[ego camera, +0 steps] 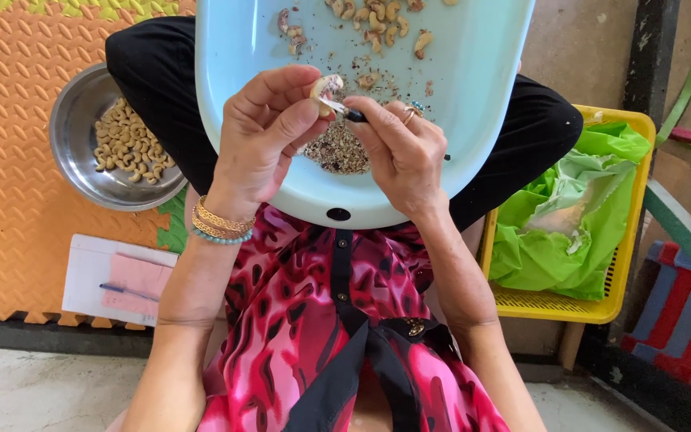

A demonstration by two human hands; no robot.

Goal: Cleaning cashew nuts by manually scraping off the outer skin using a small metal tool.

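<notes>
— What sits furthest left of you?

— A steel bowl (73, 136) of peeled cashews (128, 146) on the orange mat (9, 120), with a notepad (117, 280) just below it.

— And your left hand (261, 136)?

— Your fingers are curled narrow, thumb and forefinger pinching a single cashew nut (325, 86) over the pale blue tray (473, 64) on your lap.

— Your right hand (397, 152)?

— Closed tight around a small dark-handled tool (352, 115); its tip touches the nut you hold. A heap of skins (337, 150) lies in the tray just under your hands, unpeeled nuts (377, 24) farther up.

— Furthest right?

— A yellow basket (629, 208) lined with a green bag (569, 224), beside your knee.
</notes>
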